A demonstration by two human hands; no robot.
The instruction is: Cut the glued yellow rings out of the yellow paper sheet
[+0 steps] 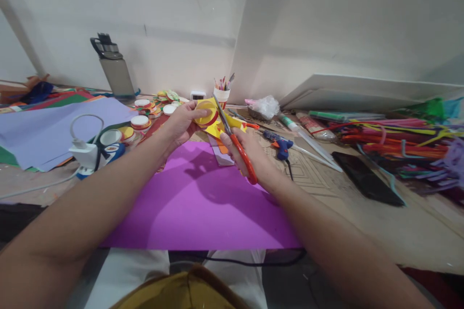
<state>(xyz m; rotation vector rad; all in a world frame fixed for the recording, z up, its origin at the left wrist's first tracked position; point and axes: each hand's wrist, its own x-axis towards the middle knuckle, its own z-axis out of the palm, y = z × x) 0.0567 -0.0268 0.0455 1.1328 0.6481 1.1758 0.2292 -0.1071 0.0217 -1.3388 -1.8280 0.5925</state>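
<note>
My left hand (pixel 185 123) is closed on a yellow sheet (pixel 214 129) with a round, red-rimmed piece (pixel 206 113) on it, the thumb pressed on the round part. In my right hand (pixel 250 149) is a pair of scissors (pixel 243 154) with red handles. Their blades point up and away, lying against the yellow sheet beside the round piece. Both hands are raised over a purple sheet (pixel 203 203) at the table's front edge. A small white and orange piece (pixel 222 150) shows below the yellow sheet.
Left are purple-blue sheets (pixel 65 125), a white plug adapter (pixel 85 154), round lids (pixel 140 121) and a bottle (pixel 116 70). Behind stands a cup of pencils (pixel 222 94). Right are a blue glue gun (pixel 282 147), a black phone (pixel 366 178) and pipe cleaners (pixel 406 142).
</note>
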